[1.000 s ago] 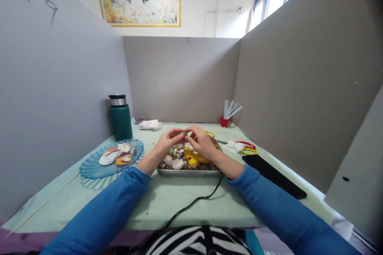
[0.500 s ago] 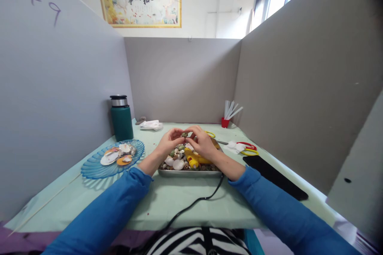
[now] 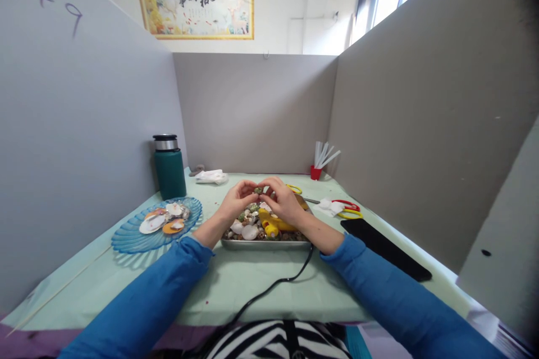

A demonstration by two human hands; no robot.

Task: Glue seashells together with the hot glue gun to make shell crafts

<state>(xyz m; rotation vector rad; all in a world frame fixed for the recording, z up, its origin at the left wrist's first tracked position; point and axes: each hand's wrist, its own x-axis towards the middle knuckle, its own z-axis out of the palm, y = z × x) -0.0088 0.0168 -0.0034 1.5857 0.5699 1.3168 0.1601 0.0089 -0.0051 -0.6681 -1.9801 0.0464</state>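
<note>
Currently the left hand [image 3: 234, 201] and right hand [image 3: 284, 203] are both pinching one small greenish shell [image 3: 258, 190] at the fingertips, over the far half of the metal tray [image 3: 265, 244]. Progress, I'd judge — a few shells are lying on the blue plate [image 3: 126, 241] at left, most are sitting in the tray. Forearms are angling inward, wrists raised.
</note>
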